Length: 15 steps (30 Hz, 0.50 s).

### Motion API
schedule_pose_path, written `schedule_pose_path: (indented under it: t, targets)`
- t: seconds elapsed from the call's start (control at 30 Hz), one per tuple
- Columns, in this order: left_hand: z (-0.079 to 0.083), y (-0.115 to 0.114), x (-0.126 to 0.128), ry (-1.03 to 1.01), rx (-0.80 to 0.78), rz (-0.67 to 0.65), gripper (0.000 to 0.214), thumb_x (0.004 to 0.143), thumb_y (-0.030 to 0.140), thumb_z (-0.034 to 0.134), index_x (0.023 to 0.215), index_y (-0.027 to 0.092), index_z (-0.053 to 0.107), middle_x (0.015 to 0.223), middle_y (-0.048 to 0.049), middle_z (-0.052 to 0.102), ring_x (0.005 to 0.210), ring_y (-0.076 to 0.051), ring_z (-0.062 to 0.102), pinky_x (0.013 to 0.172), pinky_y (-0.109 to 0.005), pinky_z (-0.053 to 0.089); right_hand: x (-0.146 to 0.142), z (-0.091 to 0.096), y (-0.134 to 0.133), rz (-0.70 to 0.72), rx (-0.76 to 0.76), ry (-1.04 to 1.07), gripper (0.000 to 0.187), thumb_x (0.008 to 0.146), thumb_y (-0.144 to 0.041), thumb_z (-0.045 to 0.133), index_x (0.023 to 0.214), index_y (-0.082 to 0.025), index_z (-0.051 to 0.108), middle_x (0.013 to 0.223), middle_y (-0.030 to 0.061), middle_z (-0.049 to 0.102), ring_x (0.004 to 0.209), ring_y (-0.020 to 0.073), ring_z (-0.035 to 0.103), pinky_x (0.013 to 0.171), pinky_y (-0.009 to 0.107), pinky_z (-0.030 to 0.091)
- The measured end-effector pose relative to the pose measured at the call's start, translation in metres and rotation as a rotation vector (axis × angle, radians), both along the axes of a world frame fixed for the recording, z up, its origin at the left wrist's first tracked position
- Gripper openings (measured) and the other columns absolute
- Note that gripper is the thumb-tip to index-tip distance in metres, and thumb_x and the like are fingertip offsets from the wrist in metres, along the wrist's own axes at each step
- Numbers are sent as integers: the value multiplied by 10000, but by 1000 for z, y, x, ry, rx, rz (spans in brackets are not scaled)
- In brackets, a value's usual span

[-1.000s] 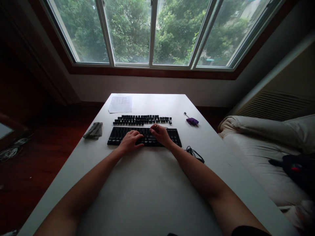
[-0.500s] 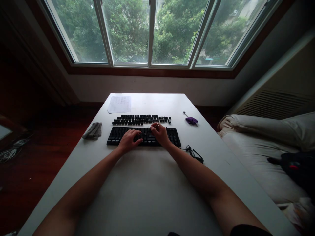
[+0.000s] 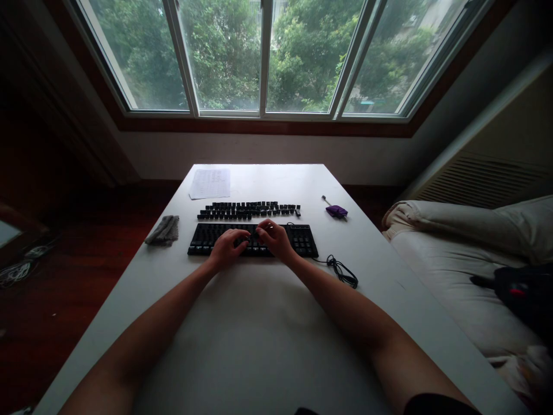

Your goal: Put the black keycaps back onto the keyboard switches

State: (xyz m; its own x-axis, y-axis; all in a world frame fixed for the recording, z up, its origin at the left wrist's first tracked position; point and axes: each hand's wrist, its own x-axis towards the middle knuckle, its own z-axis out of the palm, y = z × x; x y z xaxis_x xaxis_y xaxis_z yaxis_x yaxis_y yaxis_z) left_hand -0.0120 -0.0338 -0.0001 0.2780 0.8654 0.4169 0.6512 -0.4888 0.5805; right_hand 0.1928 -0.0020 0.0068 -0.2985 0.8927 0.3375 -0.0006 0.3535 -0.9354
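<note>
A black keyboard (image 3: 298, 241) lies across the middle of the white table (image 3: 259, 346). My left hand (image 3: 225, 250) rests on its left-centre keys with fingers curled, holding it down. My right hand (image 3: 273, 240) is over the centre keys, with its fingertips pinched together on something small that I cannot make out. The two hands nearly touch. Just behind the keyboard, rows of loose black keycaps (image 3: 248, 210) are laid out in lines.
A printed sheet (image 3: 210, 183) lies at the far left of the table and a grey cloth (image 3: 163, 229) near the left edge. A purple tool (image 3: 336, 211) sits at the right. The keyboard's coiled cable (image 3: 343, 271) lies near a bed (image 3: 466, 300).
My right hand has moved left and nearer, from the keyboard's far edge to its centre keys. My left hand has barely shifted.
</note>
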Motion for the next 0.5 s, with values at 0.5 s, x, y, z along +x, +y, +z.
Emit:
schedule_pose_path:
  t: [0.5]
  targets:
    - [2,-1,4,-156,10,-35,179,871,195,573,997,215,699,1080,-60,661,990,-194,647,901,-344,536,-4,-7,-1,18,-55,23,319,883,-534,572,916,-218,540,645,-28,569,558,135,582,557,263,487]
